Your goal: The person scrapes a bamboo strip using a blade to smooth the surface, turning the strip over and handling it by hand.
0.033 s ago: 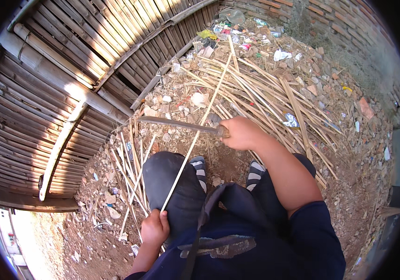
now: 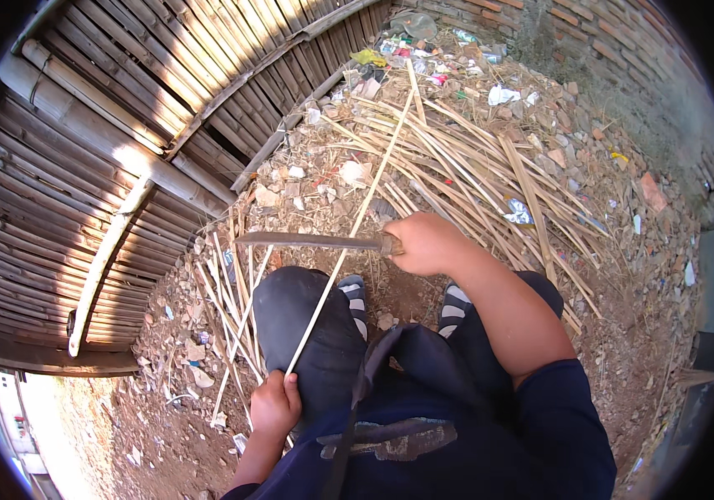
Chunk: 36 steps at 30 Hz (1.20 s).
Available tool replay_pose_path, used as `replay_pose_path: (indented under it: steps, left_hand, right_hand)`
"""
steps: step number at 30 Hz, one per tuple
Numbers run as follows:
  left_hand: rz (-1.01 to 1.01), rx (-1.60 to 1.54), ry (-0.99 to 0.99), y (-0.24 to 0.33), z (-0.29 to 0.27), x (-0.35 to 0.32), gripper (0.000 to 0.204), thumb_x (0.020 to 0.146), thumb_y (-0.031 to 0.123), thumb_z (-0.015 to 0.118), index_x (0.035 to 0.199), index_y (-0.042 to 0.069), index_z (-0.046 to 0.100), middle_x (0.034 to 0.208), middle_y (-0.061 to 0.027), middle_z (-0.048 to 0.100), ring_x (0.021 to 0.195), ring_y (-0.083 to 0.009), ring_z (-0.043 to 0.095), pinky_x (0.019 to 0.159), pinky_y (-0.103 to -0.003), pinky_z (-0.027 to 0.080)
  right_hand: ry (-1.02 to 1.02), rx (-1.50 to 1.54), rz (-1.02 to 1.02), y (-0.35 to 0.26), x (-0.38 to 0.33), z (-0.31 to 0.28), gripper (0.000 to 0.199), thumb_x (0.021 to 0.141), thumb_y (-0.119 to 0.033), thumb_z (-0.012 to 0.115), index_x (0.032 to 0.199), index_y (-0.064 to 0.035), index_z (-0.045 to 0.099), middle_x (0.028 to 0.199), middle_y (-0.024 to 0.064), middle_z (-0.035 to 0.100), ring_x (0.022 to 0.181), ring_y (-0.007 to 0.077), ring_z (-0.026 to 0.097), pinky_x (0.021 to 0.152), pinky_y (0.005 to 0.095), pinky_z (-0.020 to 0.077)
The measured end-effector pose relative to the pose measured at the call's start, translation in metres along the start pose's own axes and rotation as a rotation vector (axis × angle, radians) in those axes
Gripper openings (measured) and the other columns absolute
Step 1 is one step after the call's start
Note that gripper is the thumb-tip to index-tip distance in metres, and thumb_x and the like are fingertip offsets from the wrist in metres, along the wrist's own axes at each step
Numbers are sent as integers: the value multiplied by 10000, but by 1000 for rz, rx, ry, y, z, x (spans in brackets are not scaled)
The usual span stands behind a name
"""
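Note:
My left hand [image 2: 274, 406] is closed around the near end of a long, pale bamboo strip [image 2: 313, 321]. From there the strip slants up and away past my left knee, its far end over the pile of strips. Gripped by its short handle, a long machete-like knife [image 2: 307, 240] is in my right hand [image 2: 425, 243]. The dark blade points left and lies across the middle of the strip, apparently touching it. My right fingers are wrapped around the handle, and the palm side is hidden.
Ahead lies a loose pile of bamboo strips [image 2: 465, 179]. A smaller bunch of strips [image 2: 234, 308] is left of my knee. A bamboo slat wall [image 2: 98, 208] stands at left, a brick wall [image 2: 623, 62] at far right. Stones and litter cover the dirt around my sandalled feet.
My right hand has drawn the knife a little nearer along the strip, and the blade now lies more level. My left hand keeps its hold, almost unmoved.

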State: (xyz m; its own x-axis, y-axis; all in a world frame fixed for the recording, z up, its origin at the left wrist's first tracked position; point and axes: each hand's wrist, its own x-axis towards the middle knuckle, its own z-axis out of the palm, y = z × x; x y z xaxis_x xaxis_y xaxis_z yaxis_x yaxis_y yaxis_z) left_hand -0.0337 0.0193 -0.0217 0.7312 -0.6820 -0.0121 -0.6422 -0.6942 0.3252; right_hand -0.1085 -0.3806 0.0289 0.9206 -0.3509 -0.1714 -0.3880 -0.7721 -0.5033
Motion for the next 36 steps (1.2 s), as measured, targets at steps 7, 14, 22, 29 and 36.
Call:
replay_pose_path:
  steps: [7,14,22,29,36]
  left_hand:
    - [-18,15,-35,7,-4,3,352,1023,337,553,816,54,517,665,-238,624,611,-481,625,568,-586,490]
    - [-39,12,-34,3,-4,0,335,1017,321,564,821,53,523,687,-248,627,647,-482,633,593,-573,498]
    - [-9,18,-2,6,-8,2,331,1000,309,609,806,55,521,646,-226,611,608,-475,624,559,-560,493]
    - [37,-139,-69,-3,-8,11,347,1010,264,599,754,49,505,591,-234,571,594,-475,614,546,-549,475]
    - [40,-129,-48,-6,-4,7,334,998,283,614,787,45,513,593,-228,573,580,-469,608,541,-548,472]
  right_hand:
    - [-56,109,19,54,25,2,292,766,-234,756,999,-61,721,929,208,717,903,399,688,814,469,542]
    - [-10,-86,-103,7,7,14,278,728,-190,691,979,-74,720,838,195,708,794,406,675,734,483,536]
    - [131,99,162,51,21,-10,314,784,-185,696,1027,14,697,991,239,720,923,384,702,804,466,556]
    - [117,180,42,53,13,-3,254,772,-221,730,982,-78,711,779,181,685,781,394,679,719,468,534]
    - [130,143,75,34,13,-5,334,767,-220,708,1059,-58,724,943,212,718,880,395,695,806,475,552]
